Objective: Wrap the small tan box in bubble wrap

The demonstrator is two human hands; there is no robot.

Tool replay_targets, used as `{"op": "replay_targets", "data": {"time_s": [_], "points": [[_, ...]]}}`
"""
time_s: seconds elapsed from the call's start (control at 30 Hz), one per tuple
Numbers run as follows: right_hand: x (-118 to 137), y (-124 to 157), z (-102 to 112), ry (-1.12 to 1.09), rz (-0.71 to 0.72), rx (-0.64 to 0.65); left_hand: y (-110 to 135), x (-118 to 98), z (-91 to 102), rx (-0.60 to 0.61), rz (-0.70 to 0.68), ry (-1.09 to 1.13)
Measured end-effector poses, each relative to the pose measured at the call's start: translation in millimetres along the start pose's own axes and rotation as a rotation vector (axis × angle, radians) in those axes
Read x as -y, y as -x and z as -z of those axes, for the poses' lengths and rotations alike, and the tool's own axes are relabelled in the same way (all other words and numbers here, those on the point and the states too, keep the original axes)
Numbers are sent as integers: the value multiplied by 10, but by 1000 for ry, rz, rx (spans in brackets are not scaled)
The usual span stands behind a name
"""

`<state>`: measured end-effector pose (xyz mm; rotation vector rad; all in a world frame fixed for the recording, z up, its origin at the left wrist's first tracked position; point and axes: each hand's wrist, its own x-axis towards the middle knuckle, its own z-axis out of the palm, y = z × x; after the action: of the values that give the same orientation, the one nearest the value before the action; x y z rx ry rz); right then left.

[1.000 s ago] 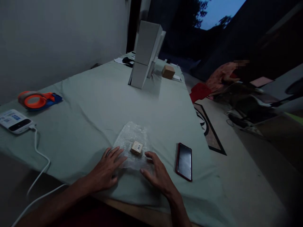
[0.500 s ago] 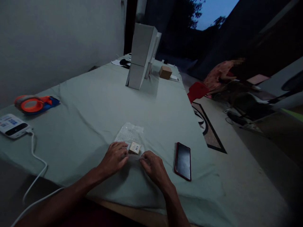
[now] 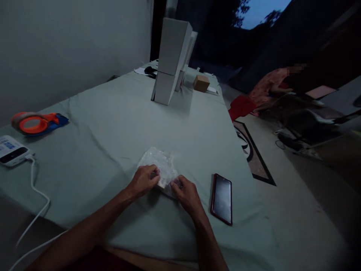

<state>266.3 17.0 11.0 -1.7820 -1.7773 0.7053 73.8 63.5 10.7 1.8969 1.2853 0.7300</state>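
A clear sheet of bubble wrap [image 3: 160, 160] lies on the cloth-covered table [image 3: 121, 124] in front of me. Its near part is folded up over a small box [image 3: 162, 183], which shows only dimly through the plastic. My left hand [image 3: 144, 179] is closed at the left side of the box, fingers pinching the wrap there. On the other side, my right hand [image 3: 186, 192] grips the wrap's near right edge between thumb and fingers. A dark phone in a red case [image 3: 222, 199] lies to the right of my right hand.
An orange and blue tape dispenser [image 3: 38, 123] and a white device [image 3: 12, 151] with a white cable are at the left. Tall white boxes [image 3: 169, 56] and a brown carton [image 3: 201, 83] stand farther back. Another person [image 3: 267, 86] sits off to the right.
The near part of the bubble wrap has come up over the small box, which lay uncovered before. Both hands have closed in on the wrap. The view has shifted slightly.
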Motion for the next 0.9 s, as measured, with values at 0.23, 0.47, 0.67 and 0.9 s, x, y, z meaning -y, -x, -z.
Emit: {"op": "replay_targets", "data": {"time_s": [0.23,0.47,0.67,0.9], "points": [[-111,-70,-61,-34,-46,-4,-40,95,-98,-22,50,176],[-73,10,-26,-63,-47,70,25,98,-69,79,53,243],[-122,60,-60,0,-53,52,73,105,-68,116,91,266],[-17,184,-28,166,72,-141,23,123,-82,135,96,241]]}}
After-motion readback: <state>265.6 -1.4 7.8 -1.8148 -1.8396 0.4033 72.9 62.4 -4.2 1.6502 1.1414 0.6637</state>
